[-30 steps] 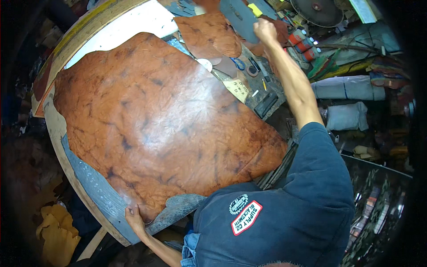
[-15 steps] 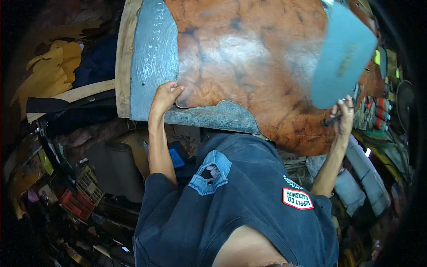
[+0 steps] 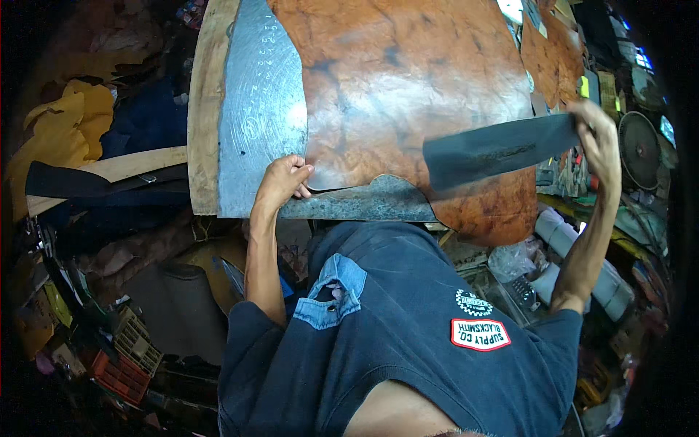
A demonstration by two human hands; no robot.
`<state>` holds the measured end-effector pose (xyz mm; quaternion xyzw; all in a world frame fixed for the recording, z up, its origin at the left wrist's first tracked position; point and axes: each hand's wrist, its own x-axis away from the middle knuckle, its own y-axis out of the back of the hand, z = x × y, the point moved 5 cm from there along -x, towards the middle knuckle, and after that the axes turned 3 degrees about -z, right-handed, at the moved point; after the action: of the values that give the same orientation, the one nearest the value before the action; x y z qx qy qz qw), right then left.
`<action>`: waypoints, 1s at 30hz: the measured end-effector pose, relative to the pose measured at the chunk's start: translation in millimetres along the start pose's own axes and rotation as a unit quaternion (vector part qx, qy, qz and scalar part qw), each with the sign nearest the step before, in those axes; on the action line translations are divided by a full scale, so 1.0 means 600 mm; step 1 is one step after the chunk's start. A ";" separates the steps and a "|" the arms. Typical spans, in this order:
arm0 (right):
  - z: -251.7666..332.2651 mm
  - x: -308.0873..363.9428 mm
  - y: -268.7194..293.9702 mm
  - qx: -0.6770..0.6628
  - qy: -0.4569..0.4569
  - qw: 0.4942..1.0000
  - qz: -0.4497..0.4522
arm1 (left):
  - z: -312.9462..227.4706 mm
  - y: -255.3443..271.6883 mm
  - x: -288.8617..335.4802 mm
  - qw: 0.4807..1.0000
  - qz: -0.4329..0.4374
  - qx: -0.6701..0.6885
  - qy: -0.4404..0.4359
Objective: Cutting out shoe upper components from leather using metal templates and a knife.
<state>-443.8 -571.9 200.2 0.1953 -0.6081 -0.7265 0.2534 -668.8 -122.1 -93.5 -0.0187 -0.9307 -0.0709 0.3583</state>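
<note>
A large brown leather hide (image 3: 408,109) with dark mottling lies over a grey work surface (image 3: 255,109). My left hand (image 3: 282,182) is closed at the hide's near left corner, thumb and fingers pinching its edge. On the right, my raised right hand (image 3: 598,142) grips one end of a flat dark grey template (image 3: 502,151). The template is tilted above the hide's right part, its far end slightly blurred. The fingers of the right hand are partly hidden, so I cannot make out whether anything else is in them.
A wooden edge (image 3: 207,109) borders the surface on the left. Yellow leather (image 3: 69,131) and a black strap (image 3: 102,183) lie beyond it. Plastic crates (image 3: 122,375) sit low at left. At right are wrapped rolls (image 3: 601,280) and a round fan-like object (image 3: 639,151).
My right hand has moved up and right, and the template has swung from nearly upright to lying sideways over the hide. The black pen-like tool in that hand no longer shows.
</note>
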 end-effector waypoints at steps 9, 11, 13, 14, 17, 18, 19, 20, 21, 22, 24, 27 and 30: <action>0.154 -0.292 -0.226 0.146 0.066 0.982 -0.095 | -0.010 -0.003 -0.005 1.000 -0.016 -0.009 0.010; 0.115 -0.260 -0.309 0.056 -0.026 0.992 -0.105 | -0.022 -0.004 0.003 0.999 -0.026 -0.011 0.022; 0.082 -0.184 -0.391 -0.012 -0.103 0.993 -0.052 | -0.022 -0.005 0.009 0.999 -0.037 -0.018 0.032; 0.077 -0.139 -0.430 -0.017 -0.139 0.990 -0.034 | -0.018 -0.004 0.013 0.999 -0.037 -0.015 0.031; 0.141 -0.063 -0.440 -0.042 -0.218 0.975 0.005 | -0.012 0.002 0.005 0.999 -0.033 -0.015 0.026; 0.160 -0.053 -0.434 -0.027 -0.259 0.964 0.049 | -0.015 0.005 0.002 0.999 -0.041 -0.022 0.004; 0.166 -0.035 -0.442 -0.028 -0.265 0.963 0.041 | -0.024 0.006 0.000 0.998 -0.044 -0.031 -0.018; 0.175 -0.023 -0.445 -0.020 -0.256 0.966 0.032 | -0.038 0.006 -0.003 0.997 -0.057 -0.025 -0.035; 0.192 -0.020 -0.447 -0.012 -0.246 0.969 0.022 | -0.042 0.006 -0.009 0.997 -0.057 -0.027 -0.033; 0.202 -0.018 -0.447 -0.015 -0.246 0.969 0.024 | -0.057 0.010 -0.015 0.989 -0.096 -0.074 -0.085; 0.222 -0.020 -0.446 -0.049 -0.250 0.966 0.034 | -0.087 0.016 -0.019 0.959 -0.162 -0.174 -0.151; 0.255 -0.027 -0.442 -0.074 -0.267 0.959 0.061 | -0.131 0.010 -0.008 0.878 -0.274 -0.281 -0.275; 0.274 -0.031 -0.457 -0.108 -0.273 0.953 0.067 | -0.127 -0.019 -0.010 0.878 -0.234 -0.300 -0.290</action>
<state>-562.2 -395.3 -39.7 -0.0805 -0.5838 -0.7948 0.1449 -614.5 -144.4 -42.9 0.0730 -0.9045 -0.4196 0.0230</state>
